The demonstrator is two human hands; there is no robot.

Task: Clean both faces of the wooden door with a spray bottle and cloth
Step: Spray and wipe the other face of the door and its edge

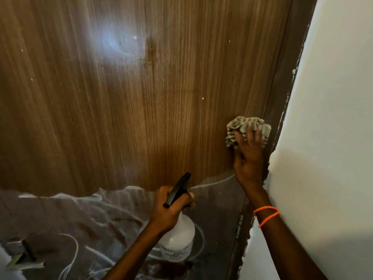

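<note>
Door: wooden door (125,102), film on lower part.
Right hand (249,156): presses cloth (240,128) flat-fingered.
Left hand (171,209): grips spray bottle (177,237).

The scene is dim and warm-toned. A soft bluish-white glare patch sits on the wooden door (125,93) toward eleven o'clock. The white wall (331,118) at three o'clock is brightest, with a grey shadow across its lower part. Wide-angle distortion bends the door's edges. Everything looks slightly soft and grainy.

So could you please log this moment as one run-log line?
right hand: presses cloth on door, near right edge | left hand: grips spray bottle, held low
</note>
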